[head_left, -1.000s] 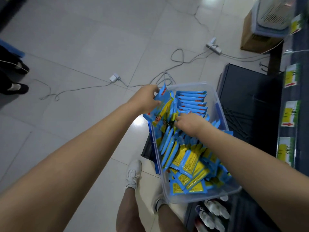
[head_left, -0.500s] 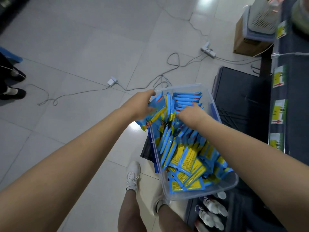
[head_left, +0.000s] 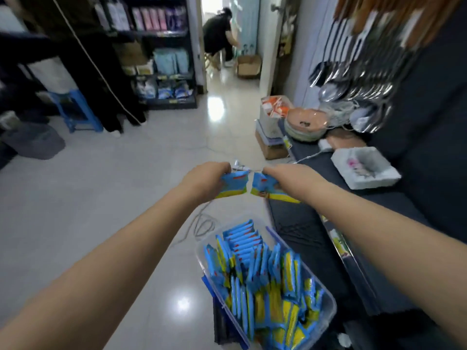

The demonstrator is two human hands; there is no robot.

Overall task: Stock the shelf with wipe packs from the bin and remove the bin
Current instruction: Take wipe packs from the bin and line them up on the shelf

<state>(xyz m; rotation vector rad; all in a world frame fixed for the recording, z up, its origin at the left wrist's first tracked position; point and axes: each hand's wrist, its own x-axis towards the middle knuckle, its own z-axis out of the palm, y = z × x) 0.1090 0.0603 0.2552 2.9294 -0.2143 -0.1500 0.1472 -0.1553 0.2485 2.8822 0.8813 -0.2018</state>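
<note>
A clear plastic bin [head_left: 327,296] sits low at the bottom centre, packed with several blue-and-yellow wipe packs [head_left: 262,271] standing on edge. My left hand [head_left: 206,179] grips a blue-and-yellow wipe pack [head_left: 233,186] raised well above the bin. My right hand [head_left: 288,179] grips a second wipe pack [head_left: 265,188] right beside it, their edges almost meeting. Both are held out in front of me, left of the dark shelf [head_left: 328,223] that runs along the right.
The dark shelf bears a white foam tray [head_left: 366,168], stacked bowls [head_left: 305,122] and a carton [head_left: 271,114]. Cables [head_left: 202,226] lie on the tiled floor. A blue stool [head_left: 75,109] and stocked racks [head_left: 164,59] stand far left; a person [head_left: 219,34] sits in the doorway.
Both hands have lifted out of the bin, each carrying a wipe pack up and forward. The view has swung upward from the floor to the room and shelf.
</note>
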